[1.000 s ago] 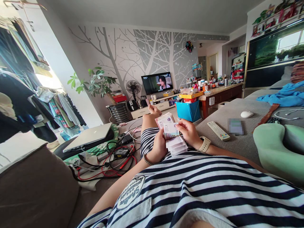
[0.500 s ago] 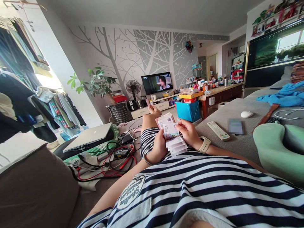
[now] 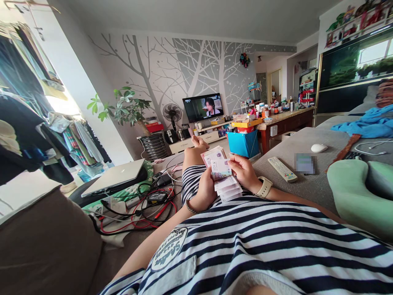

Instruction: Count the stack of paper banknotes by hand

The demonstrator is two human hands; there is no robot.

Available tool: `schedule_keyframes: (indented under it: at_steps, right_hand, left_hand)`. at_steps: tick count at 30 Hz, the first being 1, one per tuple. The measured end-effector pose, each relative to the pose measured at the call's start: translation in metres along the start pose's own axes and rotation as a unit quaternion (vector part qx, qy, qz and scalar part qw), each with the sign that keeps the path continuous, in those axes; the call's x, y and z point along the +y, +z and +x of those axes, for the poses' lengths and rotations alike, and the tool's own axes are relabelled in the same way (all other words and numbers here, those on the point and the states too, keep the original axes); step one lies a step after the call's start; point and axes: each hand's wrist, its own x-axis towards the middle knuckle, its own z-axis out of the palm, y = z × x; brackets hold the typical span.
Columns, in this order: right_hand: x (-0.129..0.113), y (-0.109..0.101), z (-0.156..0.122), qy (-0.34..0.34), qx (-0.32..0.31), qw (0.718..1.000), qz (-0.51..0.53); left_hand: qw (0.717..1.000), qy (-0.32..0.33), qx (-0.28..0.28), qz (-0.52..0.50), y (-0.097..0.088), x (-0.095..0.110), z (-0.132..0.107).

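Note:
A fanned bundle of banknotes point(image 3: 221, 169) is held above my lap, its lower notes spread in steps toward me. My left hand point(image 3: 206, 189) wraps round the bundle's left side, thumb on top. From the right, my right hand point(image 3: 244, 172) pinches the edge of the top note, which bears a 5, between thumb and fingers. The fingers under the notes are partly hidden. Striped cloth point(image 3: 196, 180) covers my lap beneath. A braided bracelet point(image 3: 190, 207) circles my left wrist, a pale watch point(image 3: 264, 187) my right.
On the sofa to the right lie a remote control point(image 3: 282, 169), a white mouse point(image 3: 319, 148) and a green neck pillow point(image 3: 350, 188). A laptop point(image 3: 113, 177) and tangled cables point(image 3: 147, 209) are on the left. Ahead, a blue box point(image 3: 243, 143) stands by a cluttered table point(image 3: 287, 119).
Both hands keep their hold on the banknotes, almost still. The top note has shifted very slightly between my hands.

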Motion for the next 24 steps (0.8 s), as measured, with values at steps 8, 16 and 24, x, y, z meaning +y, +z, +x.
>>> schedule_keyframes:
  at_steps: [8,16,24]
  right_hand:
    - [-0.001,0.000,-0.003,0.001,-0.036,0.999,0.031]
    - [0.008,-0.001,0.002,0.008,0.038,0.999,-0.028]
    - [0.021,-0.002,0.007,0.021,0.055,0.995,-0.083]
  left_hand:
    - [1.000,0.008,-0.013,-0.005,-0.010,-0.007,0.006]
    - [1.000,-0.017,-0.022,-0.015,-0.011,-0.006,0.006]
    - [1.000,0.002,0.003,0.021,-0.014,-0.004,0.006]
